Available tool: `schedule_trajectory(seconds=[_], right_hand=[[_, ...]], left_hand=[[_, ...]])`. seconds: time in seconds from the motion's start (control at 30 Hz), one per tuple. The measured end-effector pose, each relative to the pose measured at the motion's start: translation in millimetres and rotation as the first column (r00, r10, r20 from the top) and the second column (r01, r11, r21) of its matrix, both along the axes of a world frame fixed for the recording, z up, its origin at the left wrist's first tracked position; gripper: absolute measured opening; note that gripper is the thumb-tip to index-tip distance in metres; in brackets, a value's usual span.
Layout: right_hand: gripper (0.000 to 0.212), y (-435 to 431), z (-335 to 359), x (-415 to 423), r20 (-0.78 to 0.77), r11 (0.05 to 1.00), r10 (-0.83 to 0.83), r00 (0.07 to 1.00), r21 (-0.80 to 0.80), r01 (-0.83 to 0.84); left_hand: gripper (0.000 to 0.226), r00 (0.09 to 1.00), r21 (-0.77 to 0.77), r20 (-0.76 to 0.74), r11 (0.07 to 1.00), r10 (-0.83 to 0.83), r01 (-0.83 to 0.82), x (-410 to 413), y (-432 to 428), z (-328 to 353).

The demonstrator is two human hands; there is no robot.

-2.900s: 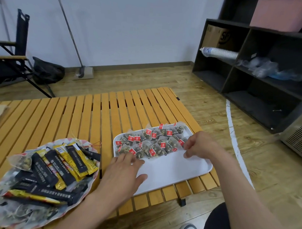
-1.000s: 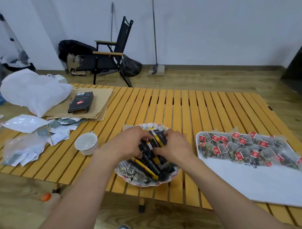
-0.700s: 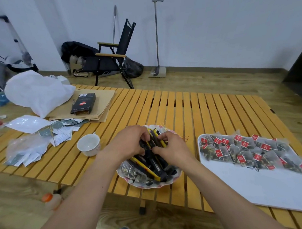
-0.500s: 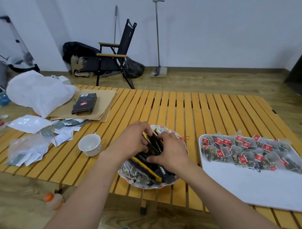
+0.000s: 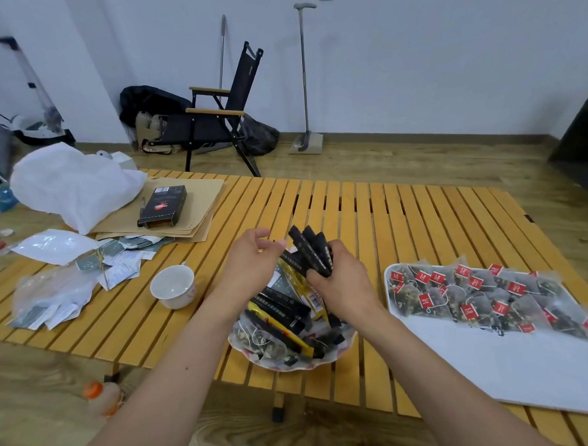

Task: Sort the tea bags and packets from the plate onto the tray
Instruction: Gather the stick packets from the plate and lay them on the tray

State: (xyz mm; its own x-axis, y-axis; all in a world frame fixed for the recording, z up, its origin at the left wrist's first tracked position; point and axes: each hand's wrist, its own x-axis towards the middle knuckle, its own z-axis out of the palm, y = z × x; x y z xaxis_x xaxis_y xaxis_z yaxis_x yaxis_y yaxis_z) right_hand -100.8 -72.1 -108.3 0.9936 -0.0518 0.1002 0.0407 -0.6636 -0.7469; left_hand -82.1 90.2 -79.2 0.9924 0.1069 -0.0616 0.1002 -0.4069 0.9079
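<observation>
We see soft, even, slightly cool light across the white wall [image 5: 425, 60] and slatted table [image 5: 402, 220], with no lamp in view and only faint shadow under the plate [image 5: 281, 366] rim at lower centre. The white tray [image 5: 497, 370] at lower right and the plastic bag [image 5: 70, 181] at upper left read very bright, almost without detail. The wide lens bows the table's edges toward the corners, the left hand [image 5: 251, 264] looks slightly soft, and we cannot read the print on the black packets [image 5: 310, 253].
</observation>
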Motion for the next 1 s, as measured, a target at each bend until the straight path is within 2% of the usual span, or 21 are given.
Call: schedule_trajectory(seconds=[0.13,0.2,0.3,0.33,0.4,0.43,0.53,0.63,0.7,0.8,0.83,0.9,1.0], right_hand=[[0.030,-13,12,-4,0.029,0.974,-0.020,0.999,0.225,0.013],[0.029,-23,15,-8,0.028,0.954,-0.013,1.000,0.301,0.004],[0.025,-42,16,-17,0.032,0.960,0.023,0.999,0.280,-0.031],[0.024,-49,16,-19,0.030,0.965,0.023,0.999,0.259,-0.030],[0.023,-62,15,-24,0.014,0.976,0.021,1.000,0.218,-0.024],[0.022,-68,14,-26,0.005,0.982,0.025,1.000,0.188,-0.025],[0.022,-82,11,-34,0.018,0.999,0.035,0.999,0.039,-0.036],[0.022,-96,11,-43,0.017,0.996,0.049,0.999,-0.079,-0.047],[0.032,-106,12,-50,0.020,0.993,0.037,0.999,-0.114,-0.035],[0.058,-120,16,-60,0.023,0.999,-0.029,0.999,-0.031,0.030],[0.061,-124,17,-62,0.028,0.999,-0.053,0.998,0.002,0.053],[0.055,-131,21,-65,0.030,0.993,-0.096,0.995,0.069,0.094],[0.035,-140,24,-66,0.044,0.986,-0.142,0.989,0.098,0.137]], left_hand=[[0.067,0.970,-0.325,-0.212,0.945,-0.116,0.042,-8,-23,1],[0.062,0.962,-0.452,-0.202,0.889,-0.184,0.075,-9,-34,1],[0.091,0.958,-0.582,-0.182,0.810,-0.221,0.076,-8,-54,-6],[0.085,0.965,-0.599,-0.167,0.798,-0.201,0.063,-8,-62,-7],[0.052,0.982,-0.596,-0.119,0.802,-0.148,0.049,-12,-79,-10],[0.042,0.984,-0.589,-0.102,0.806,-0.146,0.059,-14,-88,-11],[0.040,0.972,-0.593,-0.137,0.802,-0.192,0.075,-20,-113,-14],[0.033,0.931,-0.627,-0.249,0.777,-0.267,0.055,-24,-132,-15],[0.033,0.882,-0.661,-0.314,0.748,-0.351,0.062,-30,-143,-14],[0.030,0.811,-0.774,-0.333,0.631,-0.481,0.056,-39,-159,-11],[0.031,0.799,-0.809,-0.326,0.586,-0.505,0.040,-42,-164,-9],[0.037,0.792,-0.850,-0.307,0.526,-0.528,0.021,-45,-174,-6],[0.044,0.789,-0.875,-0.283,0.483,-0.546,0.021,-44,-184,-4]])
